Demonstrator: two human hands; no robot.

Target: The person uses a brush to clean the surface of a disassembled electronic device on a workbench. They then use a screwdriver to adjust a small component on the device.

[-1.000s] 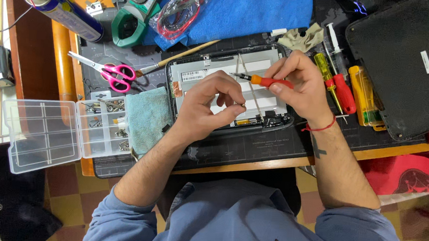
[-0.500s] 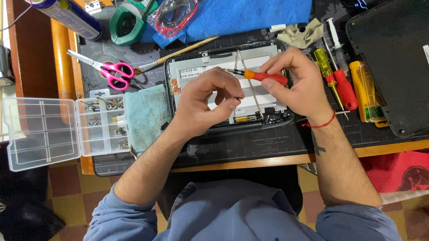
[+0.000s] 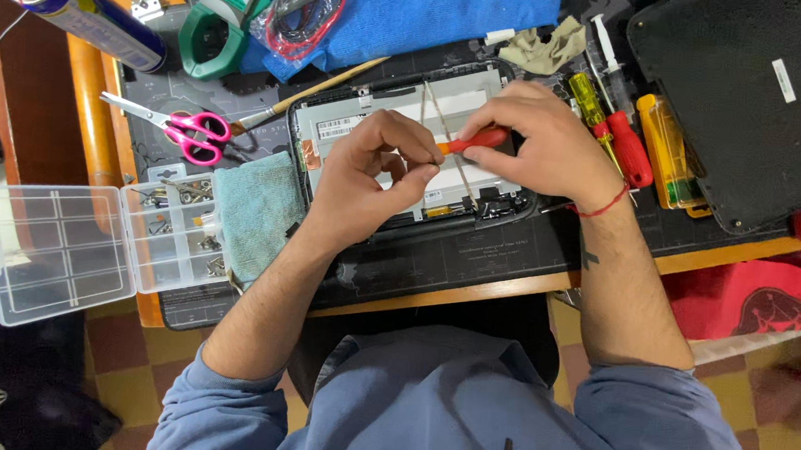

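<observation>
My right hand grips a small orange-handled screwdriver, its tip pointing left toward my left hand. The fingers of my left hand are pinched together right at the screwdriver's tip; whatever is between them is too small to make out. Both hands hover over an opened tablet-like device with a silver inner panel and a black frame, lying on a dark cutting mat. Thin flat ribbon cables cross the panel under my hands.
A clear compartment box with screws lies open at left, beside a teal cloth. Pink scissors, a brush, a spray can and a green clamp meter sit behind. Red and yellow screwdrivers and a black cover lie right.
The screwdriver tip and my left fingertips have come together above the panel. The whole view has shifted slightly, so the objects appear further left and up.
</observation>
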